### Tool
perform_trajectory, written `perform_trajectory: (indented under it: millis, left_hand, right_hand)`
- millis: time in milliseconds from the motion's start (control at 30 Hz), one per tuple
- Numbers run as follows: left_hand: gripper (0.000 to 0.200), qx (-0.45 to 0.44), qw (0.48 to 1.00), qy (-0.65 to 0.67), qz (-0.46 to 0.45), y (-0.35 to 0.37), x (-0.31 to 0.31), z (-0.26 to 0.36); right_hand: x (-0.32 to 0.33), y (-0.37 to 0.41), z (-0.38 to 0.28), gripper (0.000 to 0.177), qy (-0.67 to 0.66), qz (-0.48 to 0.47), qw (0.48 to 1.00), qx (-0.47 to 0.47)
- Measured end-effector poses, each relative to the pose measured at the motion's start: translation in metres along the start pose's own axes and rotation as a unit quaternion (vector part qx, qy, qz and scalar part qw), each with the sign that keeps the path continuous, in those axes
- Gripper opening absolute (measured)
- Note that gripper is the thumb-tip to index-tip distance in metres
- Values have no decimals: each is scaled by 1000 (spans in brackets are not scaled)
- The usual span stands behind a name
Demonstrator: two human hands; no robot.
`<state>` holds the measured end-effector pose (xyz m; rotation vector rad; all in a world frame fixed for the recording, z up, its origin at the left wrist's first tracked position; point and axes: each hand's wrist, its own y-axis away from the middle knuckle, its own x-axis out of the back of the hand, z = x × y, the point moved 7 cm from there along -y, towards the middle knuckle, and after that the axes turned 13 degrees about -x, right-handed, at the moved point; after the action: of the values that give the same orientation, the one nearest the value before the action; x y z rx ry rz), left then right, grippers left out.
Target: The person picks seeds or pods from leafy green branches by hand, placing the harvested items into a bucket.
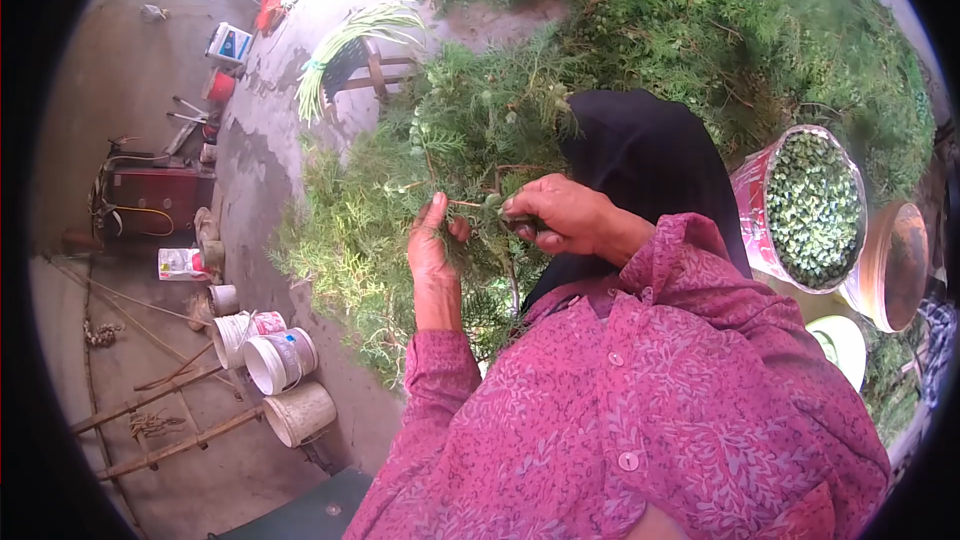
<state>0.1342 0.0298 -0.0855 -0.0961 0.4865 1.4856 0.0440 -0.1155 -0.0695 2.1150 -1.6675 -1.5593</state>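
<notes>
1. Twig (464, 204), thin, brown: between the two hands, long axis running roughly crosswise from one to the other.
2. Green cone (493, 199), small: at the twig's right end, just beside the right fingertips; right hand nearer.
3. Left hand (433, 245): thumb and fingers pinching the twig's left end.
4. Right hand (568, 214): fingers curled; whether gripping the cone, cannot tell.
5. Leafy branches (345, 250): heaped below and beyond both hands.
6. Bucket (756, 220), filled with green pieces: well apart, rightward.
</notes>
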Motion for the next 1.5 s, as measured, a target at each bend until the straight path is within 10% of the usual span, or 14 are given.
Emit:
perform_trajectory:
  millis: [267, 1067, 1233, 1500]
  left_hand:
    - [20, -13, 999, -32, -39, 5, -3, 4]
    - [19, -22, 996, -75, -32, 4, -7, 5]
    - [22, -18, 1000, -7, -19, -7, 13, 3]
    - [18, -25, 999, 30, 24, 2, 6, 7]
  right_hand:
    - [12, -6, -6, 16, 72, 24, 993, 88]
    - [4, -1, 20, 21, -132, -83, 985, -69]
    - [-5, 25, 13, 25, -105, -229, 968, 2]
    - [22, 11, -35, 24, 49, 72, 985, 147]
